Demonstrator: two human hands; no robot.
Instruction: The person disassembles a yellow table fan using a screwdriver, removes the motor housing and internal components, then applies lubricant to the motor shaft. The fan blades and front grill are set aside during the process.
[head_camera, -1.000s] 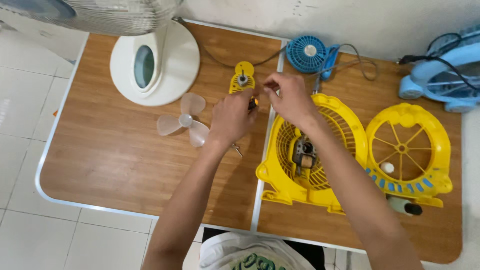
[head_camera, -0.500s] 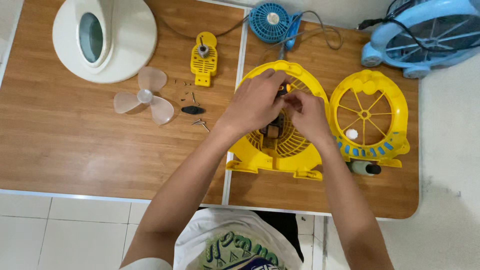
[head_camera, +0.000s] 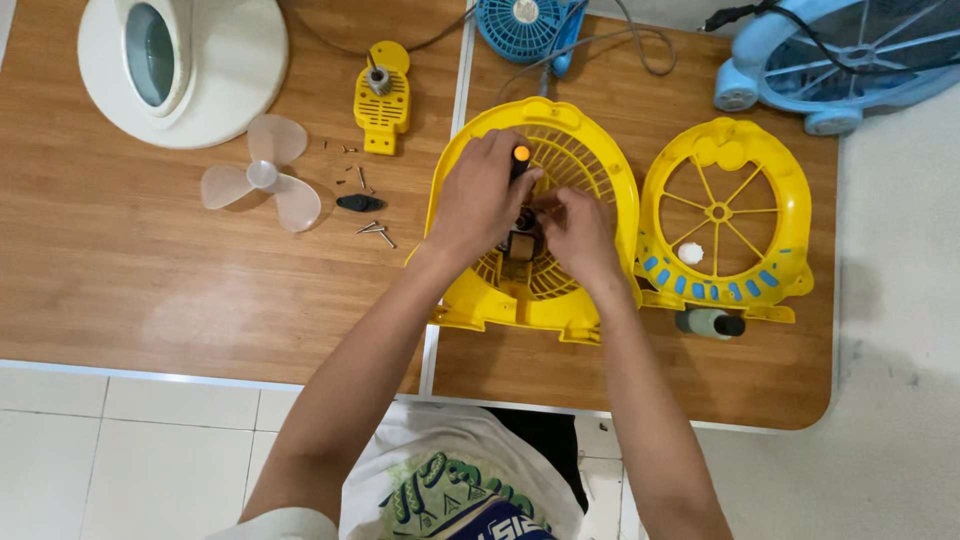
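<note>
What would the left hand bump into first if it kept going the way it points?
Probably the yellow grille's top rim; the left hand, gripping a screwdriver, points up and right across it. Past that lies the small blue fan. Heights are hard to judge.

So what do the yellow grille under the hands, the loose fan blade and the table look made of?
Yellow grille: likely moulded plastic, uniform glossy colour, thin ribs. Fan blade: translucent plastic, the wood shows through it. Table: wood-grain surface with a pale edge, probably laminate rather than solid wood. Both hands, left and right, rest on the grille.
</note>
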